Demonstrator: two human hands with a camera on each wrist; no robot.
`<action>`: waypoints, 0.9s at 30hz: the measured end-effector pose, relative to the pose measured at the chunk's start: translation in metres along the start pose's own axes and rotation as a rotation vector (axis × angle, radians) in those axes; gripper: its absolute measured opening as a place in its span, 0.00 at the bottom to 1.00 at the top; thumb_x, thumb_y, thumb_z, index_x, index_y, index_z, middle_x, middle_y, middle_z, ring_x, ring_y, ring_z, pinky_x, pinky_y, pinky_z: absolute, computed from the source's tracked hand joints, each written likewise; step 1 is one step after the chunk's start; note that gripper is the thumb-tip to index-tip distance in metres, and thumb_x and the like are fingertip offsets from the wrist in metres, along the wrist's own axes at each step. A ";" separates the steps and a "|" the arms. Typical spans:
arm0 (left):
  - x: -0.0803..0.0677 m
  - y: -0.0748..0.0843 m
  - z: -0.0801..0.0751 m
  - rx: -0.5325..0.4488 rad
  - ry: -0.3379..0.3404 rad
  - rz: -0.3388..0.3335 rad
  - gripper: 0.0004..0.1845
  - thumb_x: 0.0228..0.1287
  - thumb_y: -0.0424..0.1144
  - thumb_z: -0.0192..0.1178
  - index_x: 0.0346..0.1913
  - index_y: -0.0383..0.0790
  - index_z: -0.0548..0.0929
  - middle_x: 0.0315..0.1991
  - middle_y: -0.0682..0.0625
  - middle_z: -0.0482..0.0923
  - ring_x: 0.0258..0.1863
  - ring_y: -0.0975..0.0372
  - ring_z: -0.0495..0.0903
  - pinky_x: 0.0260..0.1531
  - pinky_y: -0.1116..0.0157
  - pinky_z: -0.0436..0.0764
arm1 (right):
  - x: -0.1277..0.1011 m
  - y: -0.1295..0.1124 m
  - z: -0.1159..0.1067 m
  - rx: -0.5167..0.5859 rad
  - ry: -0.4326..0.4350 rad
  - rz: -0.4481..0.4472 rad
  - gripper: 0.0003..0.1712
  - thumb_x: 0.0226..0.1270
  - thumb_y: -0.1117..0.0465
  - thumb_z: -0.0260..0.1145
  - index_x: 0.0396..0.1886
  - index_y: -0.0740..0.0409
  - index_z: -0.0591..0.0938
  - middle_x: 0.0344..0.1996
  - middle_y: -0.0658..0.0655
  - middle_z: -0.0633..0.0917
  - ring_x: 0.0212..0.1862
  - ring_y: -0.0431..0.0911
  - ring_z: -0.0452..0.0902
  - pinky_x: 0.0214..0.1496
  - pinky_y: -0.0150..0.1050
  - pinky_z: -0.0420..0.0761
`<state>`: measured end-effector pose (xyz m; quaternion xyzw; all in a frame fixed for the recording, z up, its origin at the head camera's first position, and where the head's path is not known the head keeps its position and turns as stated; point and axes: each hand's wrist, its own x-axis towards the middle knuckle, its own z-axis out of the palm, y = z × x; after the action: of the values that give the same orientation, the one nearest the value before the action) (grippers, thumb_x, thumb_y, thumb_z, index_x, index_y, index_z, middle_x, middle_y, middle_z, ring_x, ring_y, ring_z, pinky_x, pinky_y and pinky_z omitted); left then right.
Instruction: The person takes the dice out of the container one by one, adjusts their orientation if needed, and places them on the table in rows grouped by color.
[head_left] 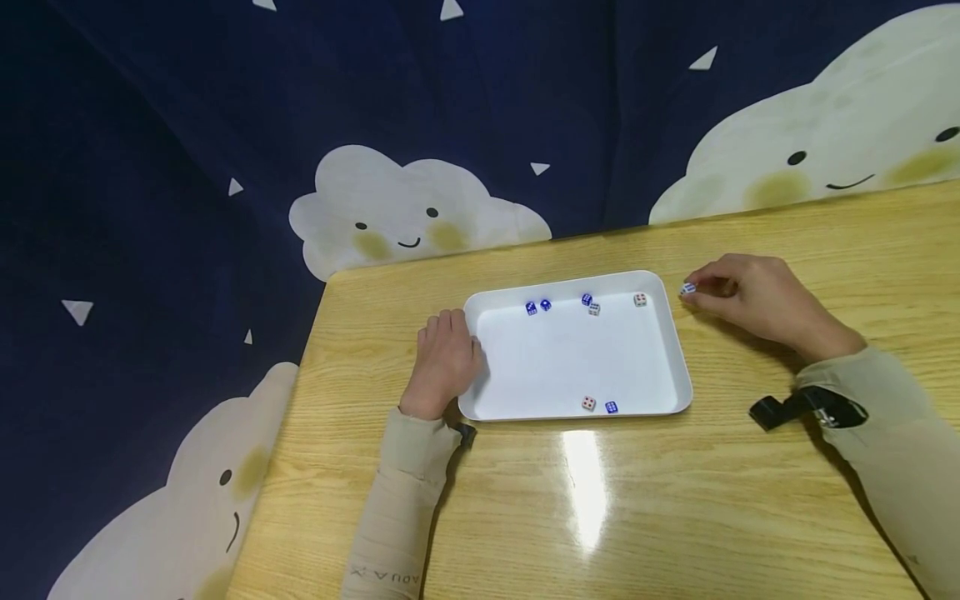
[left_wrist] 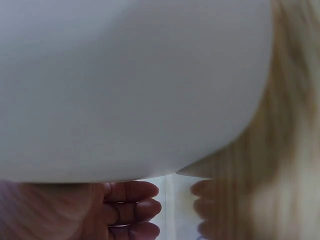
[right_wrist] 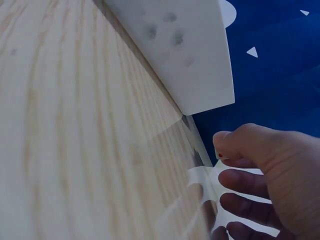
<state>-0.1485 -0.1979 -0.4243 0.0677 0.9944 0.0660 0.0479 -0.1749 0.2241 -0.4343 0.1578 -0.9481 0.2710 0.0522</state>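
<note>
My left hand (head_left: 446, 362) grips the left rim of a shallow white tray (head_left: 577, 418), its thumb side over the edge. In the left wrist view the tray's wall (left_wrist: 135, 90) covers much of that hand, with several fingers (left_wrist: 135, 210) showing below it. Just outside the tray's far right corner, my right hand (head_left: 757, 300) pinches a small white die (head_left: 687, 288) between thumb and index finger. Inside the tray, blue dice (head_left: 531, 307) and white dice (head_left: 640, 299) lie mostly along the far wall. Another white die (head_left: 588, 403) and a blue die (head_left: 611, 407) lie by the near wall.
The tray stands on a light wooden table (head_left: 600, 525). Behind and left of the table hangs a dark blue cloth (head_left: 480, 100) printed with smiling clouds. Each wrist has a black strap device; the right one (head_left: 810, 408) sticks out toward the tray.
</note>
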 end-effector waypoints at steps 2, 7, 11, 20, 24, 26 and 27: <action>0.000 0.000 0.000 -0.001 0.000 -0.001 0.19 0.76 0.40 0.44 0.59 0.28 0.70 0.51 0.37 0.73 0.49 0.45 0.68 0.53 0.52 0.69 | 0.000 0.000 0.000 0.000 -0.011 0.012 0.14 0.65 0.52 0.75 0.47 0.54 0.90 0.42 0.56 0.91 0.37 0.45 0.80 0.36 0.32 0.75; -0.001 0.001 -0.001 0.002 -0.006 -0.005 0.19 0.76 0.40 0.44 0.60 0.28 0.69 0.51 0.37 0.73 0.50 0.45 0.69 0.54 0.52 0.69 | 0.000 0.002 0.001 0.001 -0.030 0.030 0.15 0.65 0.51 0.74 0.47 0.54 0.90 0.43 0.57 0.91 0.39 0.46 0.80 0.38 0.33 0.75; -0.001 0.001 -0.002 0.003 -0.012 -0.007 0.20 0.76 0.41 0.45 0.60 0.28 0.69 0.51 0.37 0.73 0.50 0.45 0.68 0.54 0.52 0.69 | 0.001 0.003 0.001 -0.007 -0.043 0.036 0.15 0.66 0.51 0.74 0.47 0.53 0.90 0.43 0.57 0.91 0.40 0.47 0.81 0.39 0.36 0.76; 0.000 0.002 -0.002 0.012 -0.021 -0.015 0.21 0.77 0.41 0.44 0.62 0.28 0.68 0.53 0.37 0.73 0.51 0.45 0.68 0.55 0.52 0.69 | 0.001 0.005 0.003 -0.010 -0.054 0.027 0.15 0.68 0.52 0.72 0.48 0.56 0.89 0.45 0.60 0.90 0.47 0.54 0.84 0.51 0.55 0.79; 0.000 0.002 -0.001 0.015 -0.024 -0.021 0.21 0.76 0.41 0.44 0.62 0.29 0.68 0.53 0.37 0.73 0.52 0.46 0.68 0.55 0.52 0.69 | 0.000 0.005 0.002 -0.006 -0.062 0.024 0.15 0.68 0.52 0.72 0.48 0.57 0.89 0.47 0.61 0.89 0.50 0.56 0.84 0.53 0.57 0.79; 0.000 0.002 -0.001 0.013 -0.030 -0.022 0.21 0.77 0.41 0.44 0.62 0.29 0.68 0.54 0.38 0.72 0.52 0.46 0.68 0.56 0.52 0.69 | 0.000 0.005 0.002 -0.006 -0.066 0.024 0.15 0.68 0.52 0.71 0.48 0.57 0.89 0.47 0.61 0.89 0.50 0.56 0.83 0.53 0.57 0.78; 0.000 0.002 -0.001 0.013 -0.030 -0.022 0.21 0.77 0.41 0.44 0.62 0.29 0.68 0.53 0.38 0.72 0.52 0.46 0.68 0.56 0.52 0.69 | 0.000 0.005 0.002 -0.006 -0.067 0.024 0.15 0.69 0.53 0.71 0.48 0.57 0.89 0.47 0.62 0.89 0.50 0.57 0.83 0.53 0.57 0.78</action>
<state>-0.1487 -0.1956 -0.4227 0.0578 0.9946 0.0582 0.0629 -0.1768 0.2267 -0.4385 0.1552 -0.9520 0.2633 0.0173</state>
